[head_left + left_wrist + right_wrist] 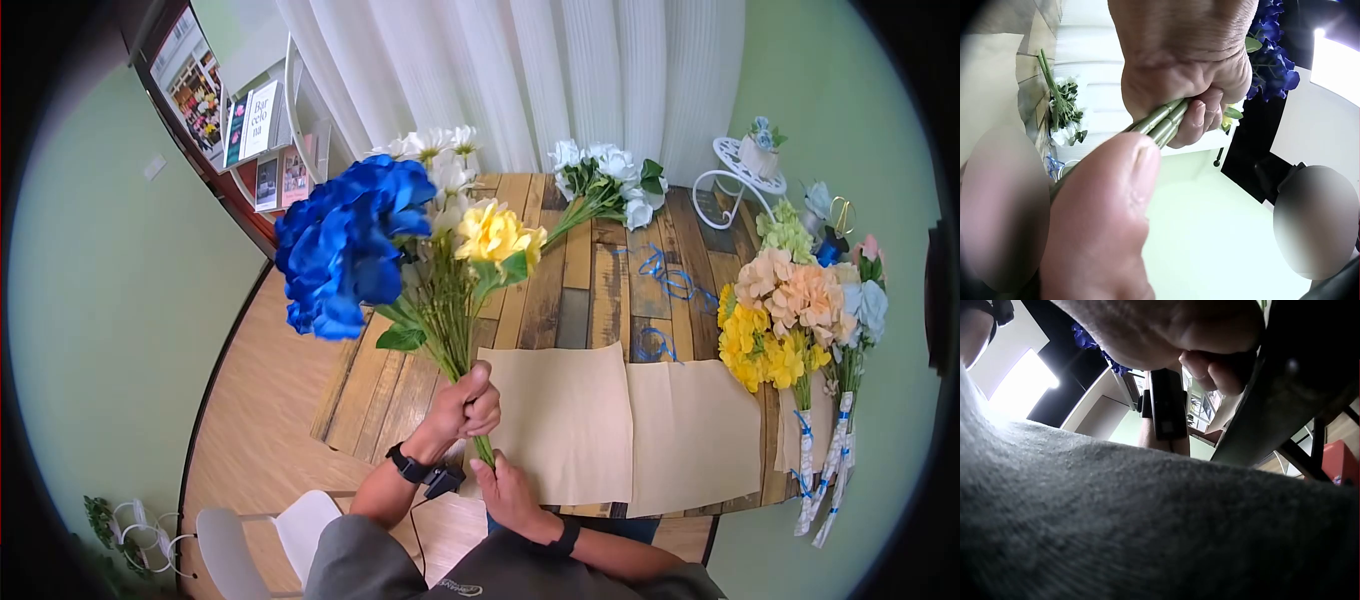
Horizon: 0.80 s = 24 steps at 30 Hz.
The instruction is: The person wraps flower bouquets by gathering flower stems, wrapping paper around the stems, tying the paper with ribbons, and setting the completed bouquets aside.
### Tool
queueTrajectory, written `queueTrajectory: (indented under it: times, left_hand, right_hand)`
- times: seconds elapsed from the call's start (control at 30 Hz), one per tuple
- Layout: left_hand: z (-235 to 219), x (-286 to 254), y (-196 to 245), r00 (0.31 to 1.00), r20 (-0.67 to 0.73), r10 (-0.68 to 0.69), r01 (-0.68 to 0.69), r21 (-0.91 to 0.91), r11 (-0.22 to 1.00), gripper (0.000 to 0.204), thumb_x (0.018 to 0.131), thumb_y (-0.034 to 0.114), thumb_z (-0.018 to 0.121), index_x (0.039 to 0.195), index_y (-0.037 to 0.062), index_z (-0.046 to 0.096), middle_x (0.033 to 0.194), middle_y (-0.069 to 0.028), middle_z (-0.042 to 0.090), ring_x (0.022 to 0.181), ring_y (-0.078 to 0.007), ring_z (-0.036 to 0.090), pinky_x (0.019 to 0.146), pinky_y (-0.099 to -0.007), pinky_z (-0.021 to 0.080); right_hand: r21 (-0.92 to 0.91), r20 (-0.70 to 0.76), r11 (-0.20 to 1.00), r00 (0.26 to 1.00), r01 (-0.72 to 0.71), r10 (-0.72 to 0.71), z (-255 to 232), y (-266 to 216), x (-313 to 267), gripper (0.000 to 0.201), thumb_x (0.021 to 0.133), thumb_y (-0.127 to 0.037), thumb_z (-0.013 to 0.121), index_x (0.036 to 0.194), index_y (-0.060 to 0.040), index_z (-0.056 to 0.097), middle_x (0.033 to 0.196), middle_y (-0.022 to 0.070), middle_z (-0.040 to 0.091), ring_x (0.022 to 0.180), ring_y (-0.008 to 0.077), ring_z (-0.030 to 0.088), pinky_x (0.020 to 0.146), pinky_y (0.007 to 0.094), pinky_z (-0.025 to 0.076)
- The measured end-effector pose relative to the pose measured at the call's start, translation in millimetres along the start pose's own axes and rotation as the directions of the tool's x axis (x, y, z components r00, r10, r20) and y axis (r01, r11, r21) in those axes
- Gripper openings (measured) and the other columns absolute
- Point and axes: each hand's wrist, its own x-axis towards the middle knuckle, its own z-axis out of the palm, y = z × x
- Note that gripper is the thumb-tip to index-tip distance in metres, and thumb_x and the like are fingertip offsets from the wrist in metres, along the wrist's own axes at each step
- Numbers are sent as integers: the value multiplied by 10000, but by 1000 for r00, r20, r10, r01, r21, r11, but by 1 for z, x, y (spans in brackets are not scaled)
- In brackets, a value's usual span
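My left hand [467, 402] grips the green stems of a bouquet with a large blue flower head [350, 245], yellow flowers [495, 232] and white flowers [450, 165]. Below it, at the lower stem ends, is my right hand [512, 495], thumb along the stems and fingers curled behind. In the left wrist view the stems [1163, 124] run from the left fist [1188, 69] down behind the right thumb [1116, 206]. The right wrist view has the right hand [1179, 328] at the top, fingertips curled. Dark sleeve cloth [1147, 519] fills its lower part.
Two sheets of brown paper [560, 425] lie on the wooden table [545, 320] before me. Behind them are curled blue ribbon [670, 280] and a white bunch [610, 185]. Wrapped bouquets [800, 310] and a white stand [745, 170] occupy the right side; white chairs [300, 535] stand lower left.
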Motion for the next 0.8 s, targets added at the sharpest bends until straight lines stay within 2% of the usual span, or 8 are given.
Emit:
queueTrajectory:
  times: [0.13,0.17,0.23,0.3,0.43,0.5,0.57,0.8]
  left_hand:
    - [8,-6,3,993,-118,-28,38,83,996,541,1017,506,472,627,152,350,456,40,286,320,-86,279,313,-251,215]
    - [24,-3,7,951,-308,21,41,194,980,586,1005,528,488,583,146,347,445,37,283,322,-92,298,311,-259,213]
    - [38,6,12,887,-457,61,80,283,956,574,1013,509,487,591,143,356,446,41,285,316,-100,312,308,-267,224]
    - [27,10,9,908,-413,74,68,320,945,514,1024,484,472,653,140,380,468,32,327,312,-111,323,301,-273,277]
    - [21,18,8,959,-264,104,-35,254,967,413,1043,444,428,779,127,416,500,16,393,391,-104,398,354,-241,329]
    - [-3,25,12,983,-145,113,-74,250,965,400,1025,424,479,779,110,452,514,-16,443,423,-114,444,401,-258,381]
    - [-17,24,18,992,-13,126,-119,243,963,388,1007,404,530,779,93,488,528,-48,494,455,-124,490,448,-276,433]
    - [-24,33,13,978,-177,110,1,531,847,345,974,277,553,692,82,514,552,-51,545,458,-105,484,481,-262,369]
  right_hand:
    - [90,27,995,999,37,-39,4,-3,0,361,1043,-323,476,937,21,490,612,221,539,572,427,575,504,470,416]
    - [112,6,992,998,62,-63,5,-5,-1,345,1044,-305,475,926,19,492,605,219,533,565,427,567,497,465,413]
    - [170,66,984,997,-46,35,4,-9,-2,330,1049,-276,463,901,17,494,592,224,518,545,430,544,480,448,402]
    - [280,72,960,997,-12,-9,6,-7,-2,371,1062,-308,434,877,10,481,566,165,502,492,336,524,480,409,399]
    - [444,210,878,973,-178,91,-3,-30,-7,425,1074,-365,391,862,-4,464,564,68,468,486,191,475,489,352,389]
    - [587,263,776,961,-232,88,1,-33,-8,468,1069,-451,348,795,-74,391,590,-34,372,479,45,338,429,227,303]
    - [604,297,753,951,-261,92,3,-35,-7,473,1062,-469,349,805,-74,379,602,-24,365,481,46,328,421,224,294]
    - [642,397,643,899,-416,186,5,-36,5,486,1061,-489,328,826,-68,381,627,-2,387,469,65,368,415,240,335]
